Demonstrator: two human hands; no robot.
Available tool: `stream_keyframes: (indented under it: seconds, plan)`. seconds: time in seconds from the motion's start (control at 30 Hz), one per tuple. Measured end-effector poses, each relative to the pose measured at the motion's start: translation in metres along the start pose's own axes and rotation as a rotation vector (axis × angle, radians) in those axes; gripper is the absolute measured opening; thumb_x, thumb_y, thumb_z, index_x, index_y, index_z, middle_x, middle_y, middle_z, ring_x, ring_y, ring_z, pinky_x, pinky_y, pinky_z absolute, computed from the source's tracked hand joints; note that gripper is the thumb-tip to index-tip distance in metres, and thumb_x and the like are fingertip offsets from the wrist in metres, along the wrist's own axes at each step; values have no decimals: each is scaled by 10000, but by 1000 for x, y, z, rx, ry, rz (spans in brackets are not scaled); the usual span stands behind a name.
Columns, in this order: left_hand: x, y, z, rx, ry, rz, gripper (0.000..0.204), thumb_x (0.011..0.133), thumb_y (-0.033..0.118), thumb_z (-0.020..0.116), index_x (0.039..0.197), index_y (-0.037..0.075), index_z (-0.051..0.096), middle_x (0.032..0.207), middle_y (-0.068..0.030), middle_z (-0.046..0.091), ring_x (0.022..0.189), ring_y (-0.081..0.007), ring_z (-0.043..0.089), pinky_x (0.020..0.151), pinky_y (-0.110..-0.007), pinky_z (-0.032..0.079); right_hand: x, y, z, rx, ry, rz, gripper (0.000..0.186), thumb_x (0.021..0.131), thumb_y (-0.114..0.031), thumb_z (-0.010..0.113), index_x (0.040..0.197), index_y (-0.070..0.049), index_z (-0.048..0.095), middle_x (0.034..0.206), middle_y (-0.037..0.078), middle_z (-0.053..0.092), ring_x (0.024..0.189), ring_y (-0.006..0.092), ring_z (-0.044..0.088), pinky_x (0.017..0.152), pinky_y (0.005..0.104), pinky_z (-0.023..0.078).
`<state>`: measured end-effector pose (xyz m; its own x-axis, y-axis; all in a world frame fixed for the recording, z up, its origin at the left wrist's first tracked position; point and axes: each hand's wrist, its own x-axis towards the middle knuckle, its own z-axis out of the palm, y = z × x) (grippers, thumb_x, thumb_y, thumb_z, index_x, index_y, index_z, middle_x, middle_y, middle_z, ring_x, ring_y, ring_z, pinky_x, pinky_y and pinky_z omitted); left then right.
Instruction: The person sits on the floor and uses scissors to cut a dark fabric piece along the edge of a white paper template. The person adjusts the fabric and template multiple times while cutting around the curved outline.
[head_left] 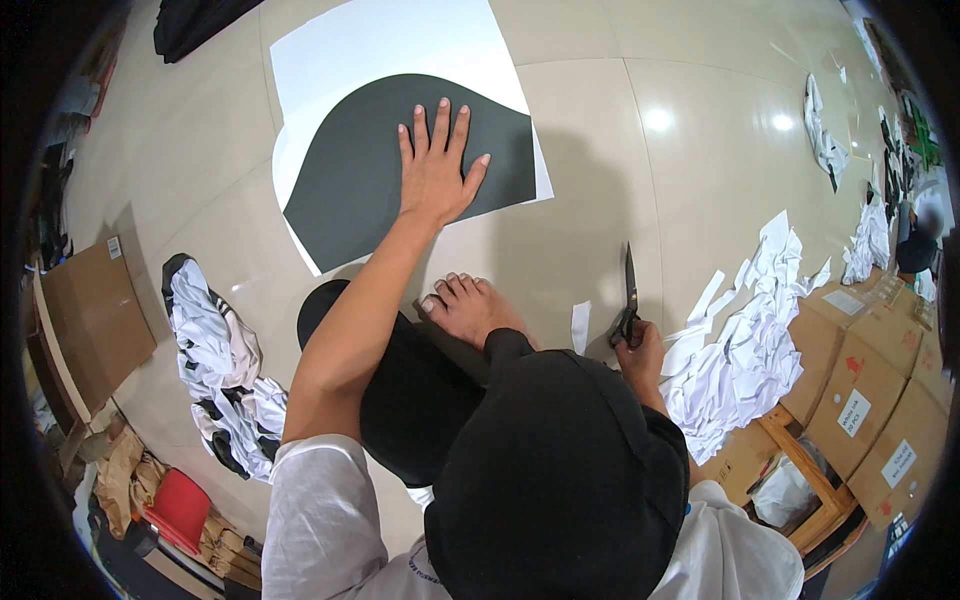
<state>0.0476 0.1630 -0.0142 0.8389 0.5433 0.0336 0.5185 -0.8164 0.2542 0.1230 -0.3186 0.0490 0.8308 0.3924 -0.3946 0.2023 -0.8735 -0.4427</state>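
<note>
Palm down with its fingers spread, my left hand lies flat on a dark grey piece with a curved far edge. Beneath that piece is a larger white sheet on the tiled floor, showing along the far and left sides. My right hand, beyond my bent knee, is closed round the handles of black scissors. The scissors point away from me and their blades look closed. Left of them a small white strip lies on the floor. My knee hides part of my right forearm.
White scraps are heaped right of the scissors, beside stacked cardboard boxes and a wooden frame. On the left lie a black-and-white scrap pile and a cardboard box. Another person is at the far right. My bare foot rests near the sheet.
</note>
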Motion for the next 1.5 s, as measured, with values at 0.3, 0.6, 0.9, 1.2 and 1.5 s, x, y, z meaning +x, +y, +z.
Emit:
stream_keyframes:
  seconds: [0.3,0.6,0.9,1.2,1.5]
  plan:
    - [-2,3,5,-4,14,-8,794,1102,565,492,1752,143,317,1818,-183,248,1664,-506,173,1327,-697,127,28,-37,-23,349,-389,184,278,928,-109,792,1138,54,708,1000,149,793,926,238,782,892,365,615]
    - [-2,12,9,15,28,-26,786,1109,562,478,1743,123,332,1811,-197,264,1662,-507,180,1318,-709,130,40,-90,6,880,-671,319,330,1024,-346,806,1051,-31,712,829,11,681,764,141,659,717,302,526]
    - [6,11,12,-42,78,-100,789,1115,558,472,1743,104,325,1804,-226,261,1659,-537,161,1313,-726,99,51,-104,49,726,-578,199,475,993,-484,825,904,-36,698,757,0,641,657,103,580,611,300,458]
    - [13,-34,10,26,113,-259,817,1120,612,420,1764,128,282,1825,-211,223,1675,-534,99,1324,-720,58,57,-125,62,777,-527,269,433,1004,-432,816,839,-61,665,697,-4,616,591,103,576,559,297,451]
    - [13,-33,11,38,112,-265,812,1122,602,423,1764,125,281,1824,-213,225,1673,-535,110,1323,-721,70,66,-135,65,803,-498,267,394,1006,-382,816,830,-67,659,678,-3,615,570,101,568,540,293,435]
